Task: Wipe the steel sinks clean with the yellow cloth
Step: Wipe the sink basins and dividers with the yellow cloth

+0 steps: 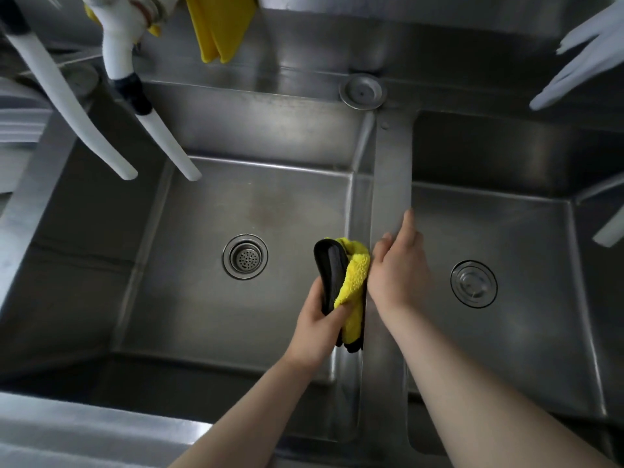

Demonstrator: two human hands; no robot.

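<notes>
The left hand [319,327] grips the yellow cloth [353,288], its fingers curled round the bunched fabric, whose dark reverse side [332,271] folds outward toward the left sink. The cloth is held against the inner right wall of the left sink [202,282], just beside the steel divider [391,163] that runs between the two basins. The right hand [400,268] rests on that divider right next to the cloth, its index finger stretched forward along the ridge and the other fingers bent down at the cloth's edge; whether they pinch the fabric cannot be told.

The left sink has a perforated drain strainer [245,256] in its floor, well apart from the cloth, and a faint brownish stain [270,212] lies on the floor beyond it. The right sink [506,349] carries a closed drain plug [473,283]. At the far end of the divider sits a round steel cap [363,91] on the back ledge.

Two white pipes [101,143] slant down over the left sink's far corner. A second yellow cloth [219,25] hangs above the back ledge, and a pale glove [587,59] hangs at the upper right.
</notes>
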